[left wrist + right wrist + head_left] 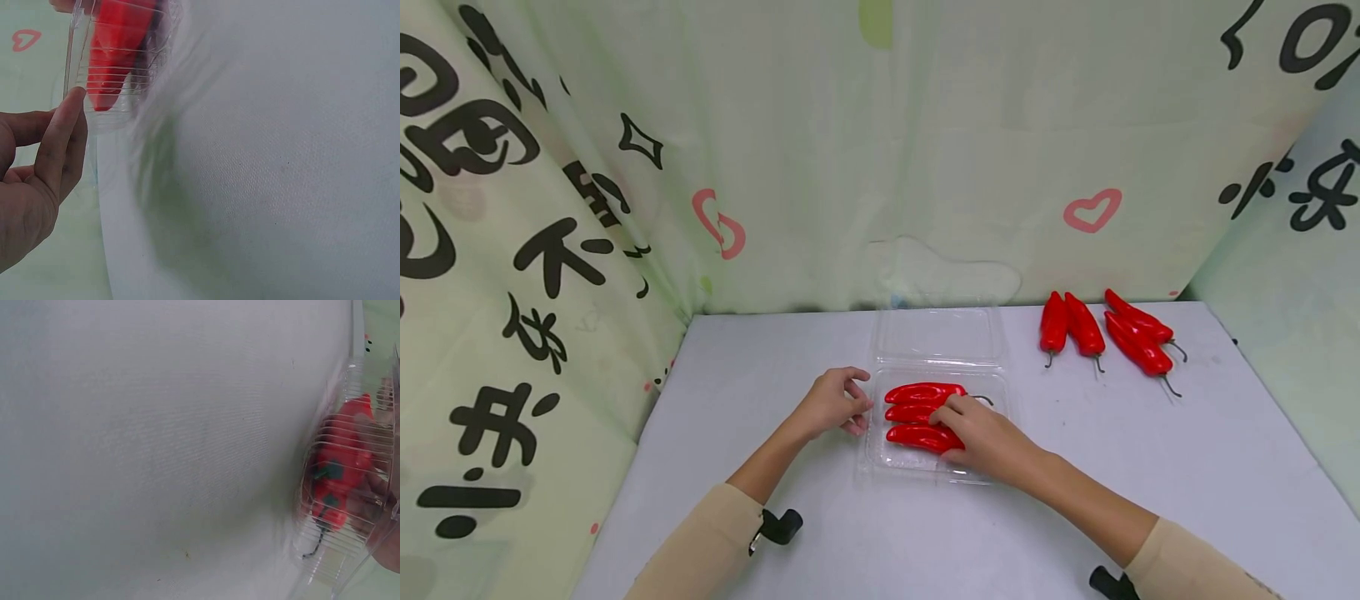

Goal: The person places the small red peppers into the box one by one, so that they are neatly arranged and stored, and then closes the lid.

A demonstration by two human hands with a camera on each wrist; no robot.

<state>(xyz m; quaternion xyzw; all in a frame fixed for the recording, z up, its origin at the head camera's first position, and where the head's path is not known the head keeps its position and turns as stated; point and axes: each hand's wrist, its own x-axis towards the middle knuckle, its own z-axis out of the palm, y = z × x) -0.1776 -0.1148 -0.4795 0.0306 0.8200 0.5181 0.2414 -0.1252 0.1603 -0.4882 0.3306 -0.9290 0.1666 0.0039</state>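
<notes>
Clear ribbed-plastic box (891,460), three glossy red tapered peppers (925,392) inside

The right hand (988,433) pinches the box's front pepper (916,435) between thumb and fingers. Beside the box's left wall — the left hand (833,402), fingers loosely bent, parted. Right of the box, four smooth red thin-stemmed peppers (1084,323).
</notes>
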